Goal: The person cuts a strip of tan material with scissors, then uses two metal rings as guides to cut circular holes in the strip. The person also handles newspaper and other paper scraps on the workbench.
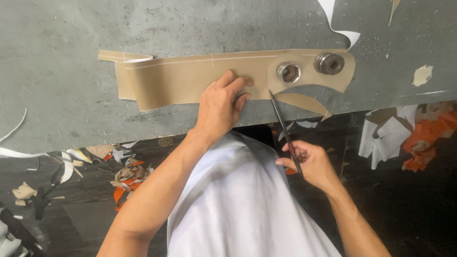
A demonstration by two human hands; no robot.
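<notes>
— White cloth (238, 204) on the person's front fills the bottom, right under the camera. What is far left?

— Bits of white, tan and orange scrap (126, 178) lie on the dark floor (419, 214) below the edge of the grey worktop (57, 95).

— And on the worktop?

— One long tan sheet (181, 78) lies flat there. It starts at the left and runs to the right.

— Where is the left hand (220, 107)?

— It lies flat on the tan sheet near the middle. Its fingers are spread and press down; this grip is loose, not closed around anything.

— What comes next?

— Dark scissors (285, 131). Their tips touch the lower edge of the sheet, just beside the left hand. A curved tan strip (304, 102) hangs off there.

— Who holds them?

— The right hand (312, 164), lower down, over the floor. Its grip is closed on the scissor handles.

— Any cups or bowls?

— Only two round metal sockets (289, 73) standing on the sheet's right end. I cannot tell if anything is inside. More white and orange scraps (409, 135) lie far right.
</notes>
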